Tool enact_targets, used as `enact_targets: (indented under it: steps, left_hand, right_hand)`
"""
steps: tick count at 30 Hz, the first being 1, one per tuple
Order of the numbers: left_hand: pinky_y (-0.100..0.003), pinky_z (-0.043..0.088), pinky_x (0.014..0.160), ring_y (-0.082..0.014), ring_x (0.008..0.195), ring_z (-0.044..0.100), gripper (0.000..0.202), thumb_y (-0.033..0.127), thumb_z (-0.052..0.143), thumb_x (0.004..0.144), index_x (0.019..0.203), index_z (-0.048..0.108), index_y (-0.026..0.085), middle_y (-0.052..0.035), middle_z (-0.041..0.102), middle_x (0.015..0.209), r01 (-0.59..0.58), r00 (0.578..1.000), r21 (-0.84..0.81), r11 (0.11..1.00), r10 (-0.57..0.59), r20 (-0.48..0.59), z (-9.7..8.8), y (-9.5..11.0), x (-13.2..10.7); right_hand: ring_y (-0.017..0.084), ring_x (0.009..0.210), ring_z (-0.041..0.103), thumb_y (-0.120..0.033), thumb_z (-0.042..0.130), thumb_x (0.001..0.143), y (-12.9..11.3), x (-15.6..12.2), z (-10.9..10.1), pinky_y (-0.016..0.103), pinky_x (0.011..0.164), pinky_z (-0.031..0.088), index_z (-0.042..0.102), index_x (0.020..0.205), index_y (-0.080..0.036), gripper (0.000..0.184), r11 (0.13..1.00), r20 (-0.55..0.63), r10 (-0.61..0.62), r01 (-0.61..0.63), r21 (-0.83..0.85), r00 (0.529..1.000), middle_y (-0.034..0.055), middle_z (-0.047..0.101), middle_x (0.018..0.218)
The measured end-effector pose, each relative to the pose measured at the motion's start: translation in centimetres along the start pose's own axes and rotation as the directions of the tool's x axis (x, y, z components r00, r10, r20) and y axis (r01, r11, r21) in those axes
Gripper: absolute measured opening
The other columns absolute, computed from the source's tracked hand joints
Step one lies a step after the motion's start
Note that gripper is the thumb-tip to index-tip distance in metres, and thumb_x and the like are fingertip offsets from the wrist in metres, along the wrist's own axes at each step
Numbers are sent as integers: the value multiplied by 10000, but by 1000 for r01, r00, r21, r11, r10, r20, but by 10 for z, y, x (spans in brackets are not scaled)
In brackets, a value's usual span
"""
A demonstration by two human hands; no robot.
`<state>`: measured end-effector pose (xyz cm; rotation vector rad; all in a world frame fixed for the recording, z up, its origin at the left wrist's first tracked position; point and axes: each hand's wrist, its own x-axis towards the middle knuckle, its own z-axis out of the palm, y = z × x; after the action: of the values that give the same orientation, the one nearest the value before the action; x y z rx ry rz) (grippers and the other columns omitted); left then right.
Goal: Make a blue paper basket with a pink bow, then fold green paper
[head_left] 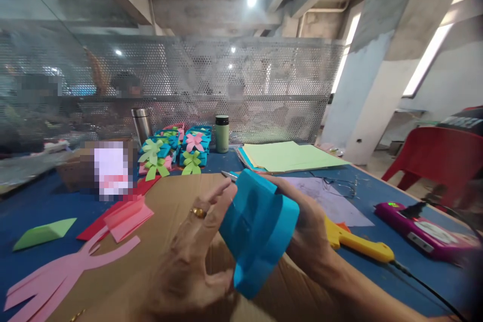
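A folded piece of bright blue paper (260,226), shaped like a small open box, is held up above the cardboard (177,191). My right hand (307,226) grips it from behind on the right; most of those fingers are hidden by the paper. My left hand (199,246), with a ring on one finger, curves around the left side. Its fingertips touch the upper left edge and its thumb meets the lower corner. Behind the paper, a thin pointed metal tip (228,175) shows. A yellow glue gun (362,245) lies beside my right wrist, partly covered by my hand.
Pink paper cut-outs (71,274), folded pink paper (130,219) and a green piece (45,234) lie left. Finished bow-topped paper boxes (194,148), a green tumbler (222,135) and a steel flask (142,126) stand behind. Right are paper sheets (290,156), glasses (339,186) and a purple power strip (426,231).
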<state>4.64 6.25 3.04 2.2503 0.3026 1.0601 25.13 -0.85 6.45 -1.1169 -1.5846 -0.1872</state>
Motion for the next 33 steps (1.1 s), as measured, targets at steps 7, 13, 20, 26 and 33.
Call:
enact_targets:
  steps: [7,13,20,26,33]
  left_hand:
    - [-450,425,1106,-306,1341,513,414,390,500,988,1383,603,321,-53,587,1442,344,918,-629,697,-392,67,-6,16,13]
    - [-315,507,905,-231,990,645,337,491,581,958,961,763,208,-62,744,1043,446,879,-644,621,-440,185,-1,24,20]
    - [-331,509,919,-238,961,641,332,423,538,957,857,788,230,-50,750,910,427,901,-547,720,-391,188,-8,32,24]
    - [-319,523,844,-219,905,623,396,445,492,978,793,741,199,-56,722,899,418,908,-463,782,-380,178,-7,28,23]
    - [-291,497,765,-196,831,566,441,491,474,975,698,649,195,-48,669,832,435,900,-423,795,-396,182,-9,30,22]
  right_hand:
    - [210,800,669,-83,510,914,2,-10,1,369,772,505,548,1281,-205,389,911,135,-317,341,-234,939,68,722,939]
    - [181,640,545,-121,548,935,6,-19,12,372,670,389,552,1271,-167,339,886,281,-351,414,-210,893,25,614,763]
    - [220,820,588,-93,569,885,1,-18,12,388,741,389,590,1208,-185,337,899,213,-318,365,-243,924,67,659,931]
    - [184,799,565,-33,531,905,-5,-16,13,352,712,396,618,1224,-208,374,943,191,-286,311,-116,939,34,623,905]
    - [180,783,509,-43,552,930,-3,-20,10,357,702,371,628,1258,-223,381,931,217,-306,339,-133,927,38,592,915]
